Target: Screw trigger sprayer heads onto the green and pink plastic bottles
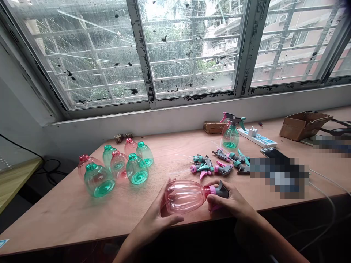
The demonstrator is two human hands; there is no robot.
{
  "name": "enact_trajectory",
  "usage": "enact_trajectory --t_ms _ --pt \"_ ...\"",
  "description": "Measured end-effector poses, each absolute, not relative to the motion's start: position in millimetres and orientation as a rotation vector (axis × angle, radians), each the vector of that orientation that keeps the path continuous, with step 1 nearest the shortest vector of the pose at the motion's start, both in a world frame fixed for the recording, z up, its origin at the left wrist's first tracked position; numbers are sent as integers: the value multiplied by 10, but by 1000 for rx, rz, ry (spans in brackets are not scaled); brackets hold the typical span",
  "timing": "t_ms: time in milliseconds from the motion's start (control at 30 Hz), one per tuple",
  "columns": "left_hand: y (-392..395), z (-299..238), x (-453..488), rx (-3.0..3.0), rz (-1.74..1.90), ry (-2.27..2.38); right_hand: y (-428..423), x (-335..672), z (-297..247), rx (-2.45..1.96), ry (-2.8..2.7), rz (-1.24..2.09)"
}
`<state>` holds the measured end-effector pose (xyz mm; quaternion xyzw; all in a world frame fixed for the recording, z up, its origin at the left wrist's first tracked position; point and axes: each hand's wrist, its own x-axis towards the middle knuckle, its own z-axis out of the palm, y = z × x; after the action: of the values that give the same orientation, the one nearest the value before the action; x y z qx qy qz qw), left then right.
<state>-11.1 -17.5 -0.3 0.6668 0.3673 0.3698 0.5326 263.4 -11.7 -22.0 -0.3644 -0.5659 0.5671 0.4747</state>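
In the head view, the pink bottle (185, 197) is between the two hands, at the near edge of the table (95, 219); whether it touches the wood, I cannot tell. It lies on its side, and its long axis runs across the view, almost level – the base points to the left, the neck to the right and very slightly up. The bottle is clear, with a rounded body, long ribs and a narrower neck.

The left hand (157, 215) has its fingers and thumb spread in a wide curve around the base. The right hand (233, 201) has its fingers closed around the spray head (221, 189), which is grey with a pink collar and sits at the bottle's neck.

Beyond the right hand lie loose spray heads (225, 170) in grey, pink and teal. To the left stand green bottles (99, 182) and other pink bottles (119, 166), with open necks.
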Motion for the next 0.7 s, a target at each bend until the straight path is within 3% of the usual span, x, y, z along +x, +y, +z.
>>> enact_trajectory --t_ms 700 --pt "-182 -14 -74 1568 918 911 -112 2635 -187 -863 -1345 1440"
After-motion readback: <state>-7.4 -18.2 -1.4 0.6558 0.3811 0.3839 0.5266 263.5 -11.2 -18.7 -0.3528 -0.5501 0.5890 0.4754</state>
